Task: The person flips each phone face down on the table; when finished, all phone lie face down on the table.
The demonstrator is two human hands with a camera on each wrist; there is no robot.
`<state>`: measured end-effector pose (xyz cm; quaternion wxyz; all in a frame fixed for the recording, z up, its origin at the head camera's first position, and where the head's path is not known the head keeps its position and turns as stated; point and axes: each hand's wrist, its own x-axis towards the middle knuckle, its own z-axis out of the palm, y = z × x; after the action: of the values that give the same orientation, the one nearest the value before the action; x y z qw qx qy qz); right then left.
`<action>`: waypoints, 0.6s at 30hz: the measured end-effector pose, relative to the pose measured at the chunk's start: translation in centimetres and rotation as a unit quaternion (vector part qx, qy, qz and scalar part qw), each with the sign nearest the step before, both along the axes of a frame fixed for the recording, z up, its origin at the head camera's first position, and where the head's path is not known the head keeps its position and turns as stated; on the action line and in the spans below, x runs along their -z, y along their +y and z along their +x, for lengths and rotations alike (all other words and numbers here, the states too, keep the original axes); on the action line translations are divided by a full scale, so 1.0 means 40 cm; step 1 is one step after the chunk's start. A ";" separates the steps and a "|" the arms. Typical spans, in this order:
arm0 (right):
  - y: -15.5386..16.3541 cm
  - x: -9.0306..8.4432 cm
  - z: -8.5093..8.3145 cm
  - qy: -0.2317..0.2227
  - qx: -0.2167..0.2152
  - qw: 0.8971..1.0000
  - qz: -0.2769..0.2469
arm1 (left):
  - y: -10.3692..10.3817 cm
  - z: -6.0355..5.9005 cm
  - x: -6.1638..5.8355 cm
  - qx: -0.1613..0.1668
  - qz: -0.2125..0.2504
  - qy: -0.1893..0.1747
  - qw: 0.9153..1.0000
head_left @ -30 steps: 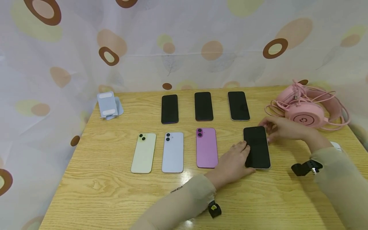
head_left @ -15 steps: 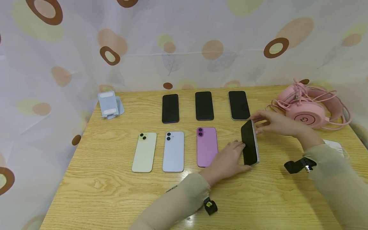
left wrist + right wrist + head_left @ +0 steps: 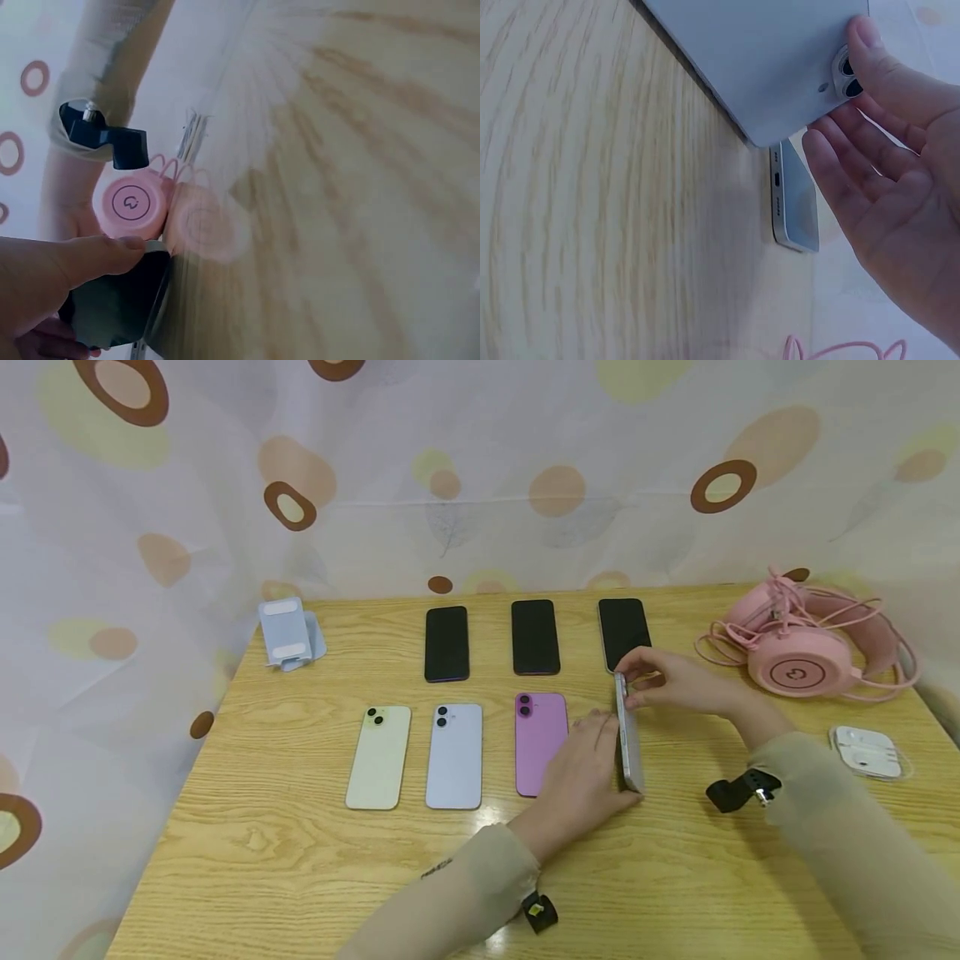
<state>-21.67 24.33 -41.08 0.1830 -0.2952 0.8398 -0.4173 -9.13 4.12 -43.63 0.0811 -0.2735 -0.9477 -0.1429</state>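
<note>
Both hands were on the white phone (image 3: 628,739), and it stood up on its long edge, halfway through a turn! The right hand (image 3: 678,681) pinched the far end between curled fingertips, thumb by the camera bump in the right wrist view. The left hand (image 3: 581,777) steadied the near end, fingers fairly straight against the screen side; the left wrist view showed a thumb laid on the dark glass. The phone stood on the surface (image 3: 300,860) at the right end of the near row, just beside the pink phone (image 3: 538,743).

By my reading, the flip looked about half done: screen facing left, back facing right, neither side down. Three near-row phones already lay backs up: yellow (image 3: 378,757), pale blue (image 3: 453,756) and pink. Three dark-screened phones (image 3: 535,637) in the far row lay face up.

The count: seven phones in all, one pink headset (image 3: 798,647), one grey phone stand (image 3: 288,631), one small white earphone case (image 3: 866,750).
</note>
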 end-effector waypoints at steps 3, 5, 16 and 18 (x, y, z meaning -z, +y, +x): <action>-0.019 0.001 -0.001 0.003 0.015 1.000 0.022 | -0.008 0.005 -0.003 -0.020 -0.027 0.004 0.999; -0.028 0.001 -0.001 0.007 0.021 0.999 0.037 | -0.011 0.007 -0.005 -0.031 -0.050 0.004 0.998; -0.046 0.012 0.000 0.037 0.020 0.996 0.077 | 0.009 0.007 -0.011 -0.054 -0.141 -0.027 0.988; -0.046 0.015 -0.001 0.042 0.023 0.995 0.087 | 0.016 0.006 -0.010 -0.054 -0.150 -0.028 0.987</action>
<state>-21.70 22.50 -41.67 0.1631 -0.2763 0.8865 -0.3335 -8.87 4.77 -43.24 0.0198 -0.2267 -0.9738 -0.0019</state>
